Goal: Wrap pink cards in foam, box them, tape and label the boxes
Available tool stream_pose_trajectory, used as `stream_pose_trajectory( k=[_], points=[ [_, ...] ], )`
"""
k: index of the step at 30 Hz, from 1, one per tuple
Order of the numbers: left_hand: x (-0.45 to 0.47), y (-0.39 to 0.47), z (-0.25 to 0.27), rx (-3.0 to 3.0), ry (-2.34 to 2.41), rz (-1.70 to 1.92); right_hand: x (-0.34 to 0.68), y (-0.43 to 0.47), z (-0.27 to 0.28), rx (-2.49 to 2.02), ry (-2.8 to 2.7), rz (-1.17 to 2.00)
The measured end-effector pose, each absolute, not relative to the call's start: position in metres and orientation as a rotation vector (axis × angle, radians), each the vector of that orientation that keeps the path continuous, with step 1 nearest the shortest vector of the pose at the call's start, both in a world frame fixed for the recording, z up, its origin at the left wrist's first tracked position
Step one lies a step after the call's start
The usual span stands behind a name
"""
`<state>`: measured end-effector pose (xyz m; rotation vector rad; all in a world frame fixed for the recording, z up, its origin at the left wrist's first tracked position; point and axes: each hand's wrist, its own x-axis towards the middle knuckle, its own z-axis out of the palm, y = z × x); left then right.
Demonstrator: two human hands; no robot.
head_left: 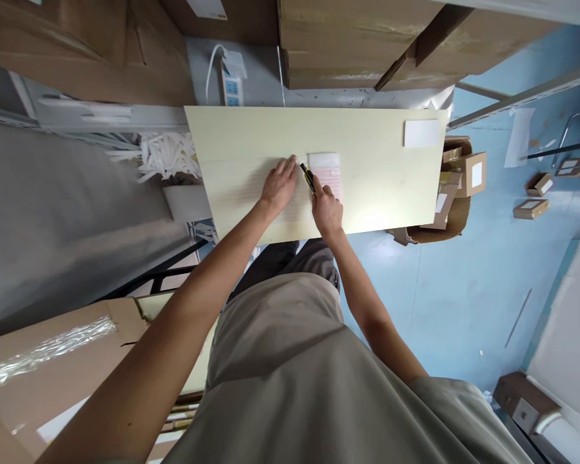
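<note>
My left hand (280, 184) lies on a cream-coloured board (386, 177), fingers stretched out and pressed down near its middle. My right hand (327, 211) is closed around a black and yellow utility knife (308, 178). The knife slants up and left, its tip close to my left fingertips. Beside and partly under the right hand is a sheet with a white top and pink printed lines (327, 169). Whether the blade touches anything is too small to tell. A small white card (421, 133) lies at the board's upper right.
Large cardboard boxes (348, 48) stand behind the board, with a white power strip (232, 90) in front. A bin (186, 202) heaped with white paper strips (167, 154) is at the left. An open carton (457, 219) holding small boxes sits right of the board.
</note>
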<state>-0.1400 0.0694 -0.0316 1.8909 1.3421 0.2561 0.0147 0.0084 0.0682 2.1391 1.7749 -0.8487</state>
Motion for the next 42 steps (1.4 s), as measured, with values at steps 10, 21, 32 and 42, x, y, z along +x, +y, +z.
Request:
stream_pose_trajectory(
  k=[10, 21, 32, 42],
  points=[
    [-0.136, 0.072, -0.035, 1.872, 1.341, 0.206, 0.016, -0.039, 0.099, 2.005, 1.706, -0.836],
    [-0.127, 0.071, -0.028, 1.843, 1.400, 0.207, 0.015, -0.082, 0.150, 1.763, 1.587, -0.933],
    [-0.122, 0.071, -0.018, 1.700, 1.447, 0.234, 0.064, -0.097, 0.187, 2.080, 1.575, -1.005],
    [-0.101, 0.012, 0.050, 1.465, 1.698, 0.452, 0.131, -0.037, 0.192, 2.605, 1.772, -1.079]
  ],
)
